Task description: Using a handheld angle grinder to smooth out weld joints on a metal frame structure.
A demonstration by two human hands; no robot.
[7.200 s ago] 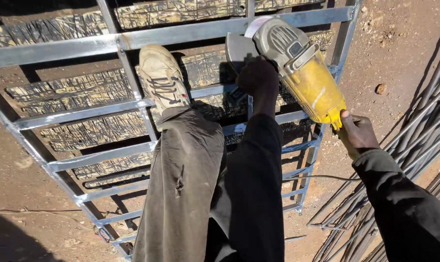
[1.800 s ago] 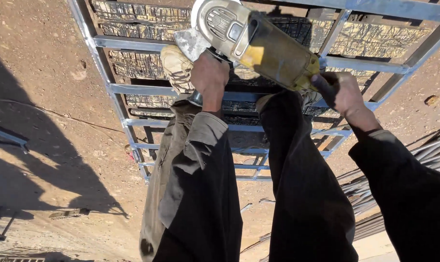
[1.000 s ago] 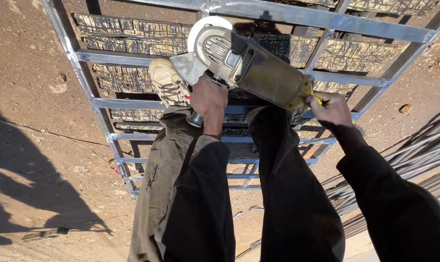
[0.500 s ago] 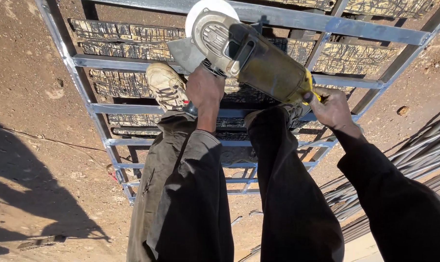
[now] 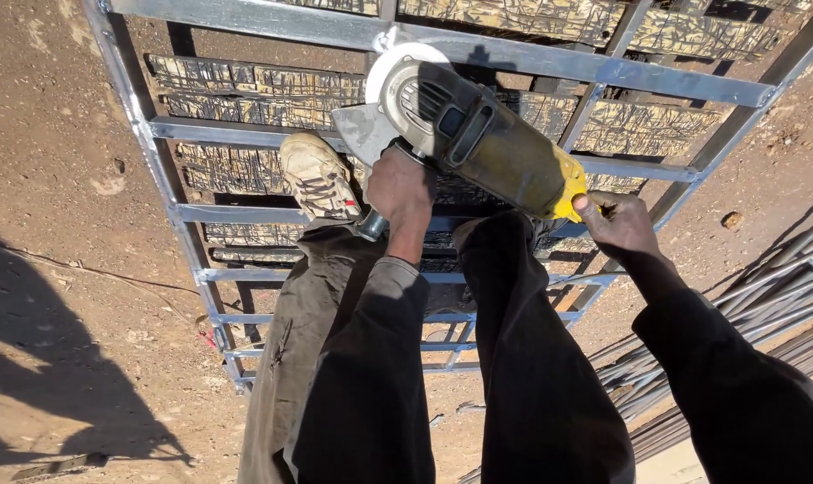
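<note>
A large yellow and grey angle grinder is held over a grey metal frame lying on the dirt. Its disc and guard sit at a joint on the frame's upper crossbar. My left hand grips the side handle below the grinder's head. My right hand holds the rear of the yellow body. My left shoe rests on a lower crossbar of the frame, and my dark trousers fill the lower middle of the view.
Stacked patterned panels lie under the frame. A bundle of thin metal rods lies at the right. Brown dirt ground surrounds the frame, with a dark shadow at the lower left.
The view has shifted from the frame's right side toward its middle. The grinder, held in both hands throughout, has swung so its disc now meets the upper crossbar.
</note>
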